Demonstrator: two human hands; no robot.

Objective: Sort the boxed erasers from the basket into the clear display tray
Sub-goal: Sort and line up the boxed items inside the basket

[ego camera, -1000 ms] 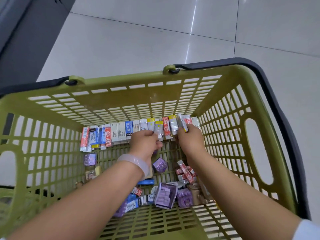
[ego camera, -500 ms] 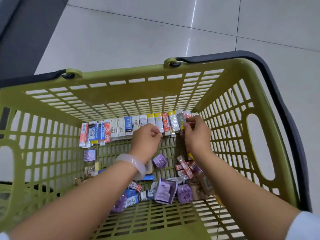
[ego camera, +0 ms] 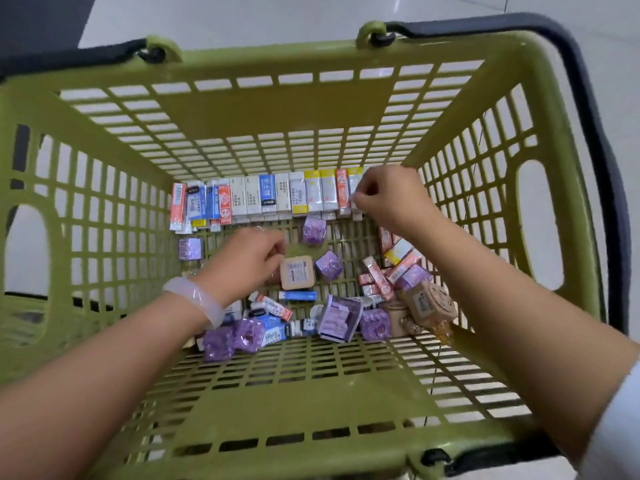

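Green slatted basket [ego camera: 104, 237] on pale tile floor [ego camera: 242, 15], dark handles folded down. Row of boxed erasers [ego camera: 270, 199] stands upright along the far wall. Loose pile nearer: purple wrapped cubes [ego camera: 329, 265], a tan square box [ego camera: 297, 273], red-and-white boxes [ego camera: 375, 275].

Right hand [ego camera: 391, 199] at the row's right end, fingers curled; whether it grips a box I cannot tell. Left hand [ego camera: 247, 259], bangle [ego camera: 195, 299] on wrist, fingertips on the tan square box's left edge; grip unclear.
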